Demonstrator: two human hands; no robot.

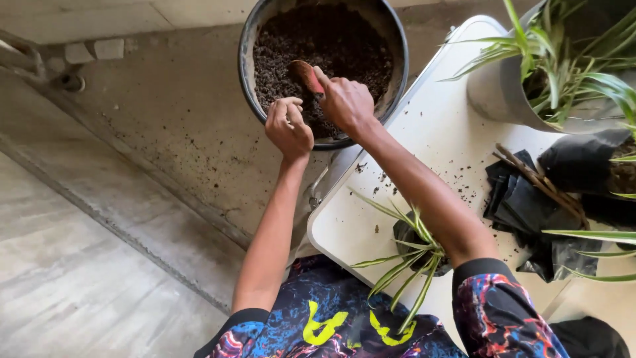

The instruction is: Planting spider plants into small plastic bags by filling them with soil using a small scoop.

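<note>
Soil point(344, 46) fills one big black pot point(246, 59) on the concrete floor. Right hand point(346, 101) grips a small red-handled trowel point(306, 74), blade in the dirt; left hand point(289, 126) is clenched at the rim, contents hidden. Risk: a hasty scoop could fling soil over the rim onto the white table point(437, 132), already speckled. Count: 1 small spider plant point(411, 255), 1 grey pot point(493, 99) w/ bigger plant, 1 pile of black grow bags point(523, 205).

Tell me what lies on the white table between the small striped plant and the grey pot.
In the head view, only bare white table with scattered soil crumbs lies between the small striped plant and the grey pot.
</note>
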